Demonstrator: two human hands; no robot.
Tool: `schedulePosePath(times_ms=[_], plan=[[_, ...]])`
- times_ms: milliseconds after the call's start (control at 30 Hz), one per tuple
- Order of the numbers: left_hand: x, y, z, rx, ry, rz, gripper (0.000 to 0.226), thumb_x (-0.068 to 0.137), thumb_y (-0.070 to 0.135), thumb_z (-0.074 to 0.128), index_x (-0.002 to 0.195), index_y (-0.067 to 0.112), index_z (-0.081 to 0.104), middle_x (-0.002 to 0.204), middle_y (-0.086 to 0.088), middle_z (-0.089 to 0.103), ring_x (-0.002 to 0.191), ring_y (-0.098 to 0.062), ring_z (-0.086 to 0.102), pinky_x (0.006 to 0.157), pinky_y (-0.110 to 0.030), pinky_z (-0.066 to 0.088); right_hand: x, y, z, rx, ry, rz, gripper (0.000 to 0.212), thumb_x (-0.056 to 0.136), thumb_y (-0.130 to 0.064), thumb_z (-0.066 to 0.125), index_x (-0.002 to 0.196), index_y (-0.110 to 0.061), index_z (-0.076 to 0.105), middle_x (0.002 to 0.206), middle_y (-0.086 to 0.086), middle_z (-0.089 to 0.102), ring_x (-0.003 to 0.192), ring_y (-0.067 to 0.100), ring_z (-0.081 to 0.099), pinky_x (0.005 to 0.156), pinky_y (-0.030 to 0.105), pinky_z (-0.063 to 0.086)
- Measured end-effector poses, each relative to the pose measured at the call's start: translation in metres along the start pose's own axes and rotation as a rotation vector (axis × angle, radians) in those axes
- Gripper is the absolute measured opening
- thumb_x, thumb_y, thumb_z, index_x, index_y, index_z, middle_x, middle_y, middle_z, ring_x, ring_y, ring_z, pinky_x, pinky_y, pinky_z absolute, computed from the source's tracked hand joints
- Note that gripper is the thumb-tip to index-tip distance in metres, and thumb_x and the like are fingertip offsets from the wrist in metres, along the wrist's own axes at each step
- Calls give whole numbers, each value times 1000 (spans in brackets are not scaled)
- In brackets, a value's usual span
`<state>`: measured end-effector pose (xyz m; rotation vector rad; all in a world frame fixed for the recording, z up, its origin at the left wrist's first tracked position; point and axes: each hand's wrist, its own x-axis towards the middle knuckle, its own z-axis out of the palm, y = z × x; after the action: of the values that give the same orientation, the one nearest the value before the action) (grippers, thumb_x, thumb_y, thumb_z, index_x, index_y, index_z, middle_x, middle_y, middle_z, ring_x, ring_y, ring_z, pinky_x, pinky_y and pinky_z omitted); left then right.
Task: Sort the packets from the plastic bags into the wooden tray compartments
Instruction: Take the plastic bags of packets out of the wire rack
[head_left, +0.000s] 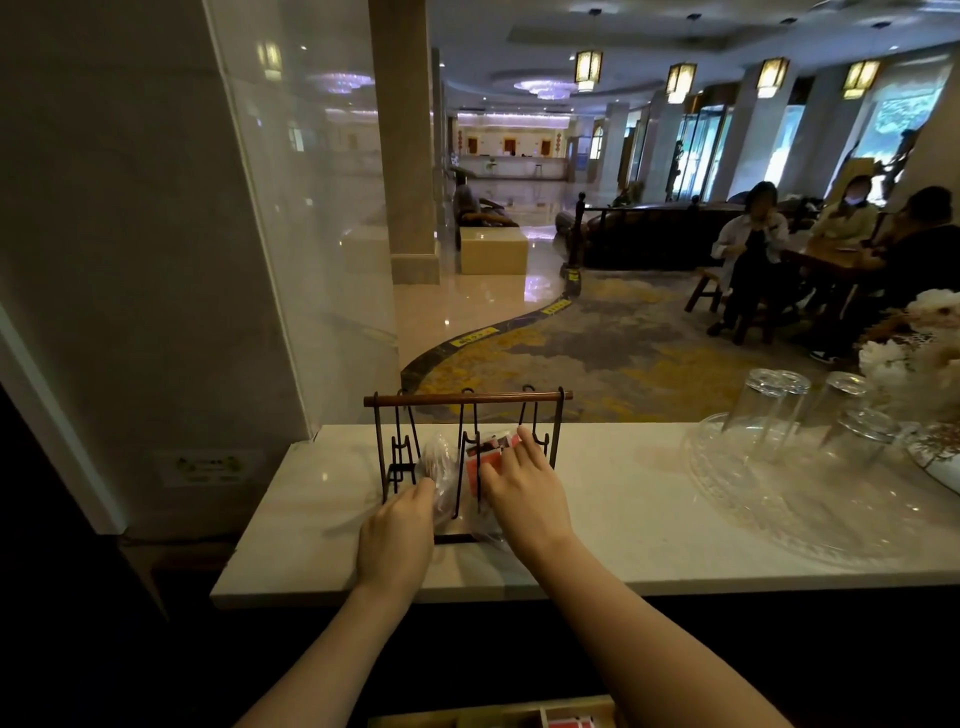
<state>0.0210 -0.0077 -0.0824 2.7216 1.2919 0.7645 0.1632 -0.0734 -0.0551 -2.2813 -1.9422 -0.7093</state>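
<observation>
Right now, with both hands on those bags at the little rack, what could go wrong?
1. The plastic bags lie among the metal rack wires; pulling may snag them or tip the rack.
2. Red packets under the right hand could spill loose.
3. Upturned glasses stand nearby on the counter; a wide elbow could knock them.

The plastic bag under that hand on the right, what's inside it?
Red packets show through the clear plastic bag. The right hand lies over most of it, so how many packets it holds is hidden.
</observation>
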Motion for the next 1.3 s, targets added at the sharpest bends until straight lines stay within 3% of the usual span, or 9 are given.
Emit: schedulePosePath(times_ms=[167, 433, 633, 733, 800, 867, 1000, 1133, 1300], plan=[[3, -3, -6, -25, 71, 66, 14, 79, 13, 72, 88, 21, 64, 67, 4, 64, 58, -12, 59, 47, -22, 45, 0, 5, 3, 79, 20, -12, 41, 72, -18, 76, 111, -12, 65, 119, 12, 66, 120, 29, 55, 114, 42, 6], [1, 0, -31, -204, 255, 52, 2, 88, 17, 61, 88, 17, 63, 79, 0, 62, 68, -14, 58, 54, -29, 53, 3, 5, 5, 162, 66, 0, 42, 53, -14, 88, 93, -15, 74, 99, 6, 71, 105, 26, 63, 111, 44, 23], [-3, 6, -51, -798, 228, -302, 17, 98, 24, 43, 85, 18, 52, 95, 0, 58, 84, -19, 61, 71, -39, 57, 7, 7, 5, 278, 71, -29, 41, 60, -11, 84, 99, -9, 71, 103, 6, 66, 102, 25, 57, 90, 35, 52], [-8, 5, -55, -1065, 171, -521, 19, 100, 27, 37, 91, 18, 51, 92, -4, 63, 80, -25, 67, 69, -50, 59, 8, 11, 4, 333, 131, -15, 32, 75, -11, 75, 106, -7, 66, 105, 7, 61, 101, 23, 55, 83, 28, 51], [-10, 1, -51, -1158, 152, -634, 20, 101, 27, 35, 95, 15, 51, 97, -11, 64, 79, -25, 68, 63, -43, 59, 7, 13, -5, 517, 94, 87, 15, 92, -21, 55, 101, -11, 60, 103, 3, 57, 97, 21, 54, 83, 30, 48], [-13, -2, -45, -1268, 136, -721, 21, 101, 26, 34, 99, 12, 49, 101, -15, 63, 81, -27, 68, 61, -37, 57, 7, 16, -12, 630, 38, 98, 22, 95, -33, 43, 92, -14, 54, 95, 4, 56, 92, 24, 56, 83, 41, 49], [-15, -1, -38, -1437, 102, -853, 19, 102, 27, 32, 101, 16, 48, 102, -16, 61, 84, -32, 66, 66, -42, 57, 3, 21, -15, 618, 27, 71, 14, 93, -25, 47, 97, -17, 59, 101, -2, 58, 89, 12, 56, 86, 33, 51], [-16, 3, -28, -1467, 51, -957, 21, 102, 28, 32, 92, 23, 50, 101, -17, 61, 83, -35, 66, 74, -51, 56, 4, 17, -11, 640, 106, 79, 25, 82, -9, 66, 106, -11, 64, 111, 8, 53, 97, 20, 54, 85, 26, 51], [-16, 2, -16, -1550, 5, -1080, 28, 102, 27, 36, 128, 20, 42, 96, -16, 61, 88, -37, 65, 82, -57, 54, 8, 15, -17, 904, 157, 220, 16, 88, -2, 56, 97, -10, 67, 100, 1, 57, 90, 11, 51, 78, 14, 43]])
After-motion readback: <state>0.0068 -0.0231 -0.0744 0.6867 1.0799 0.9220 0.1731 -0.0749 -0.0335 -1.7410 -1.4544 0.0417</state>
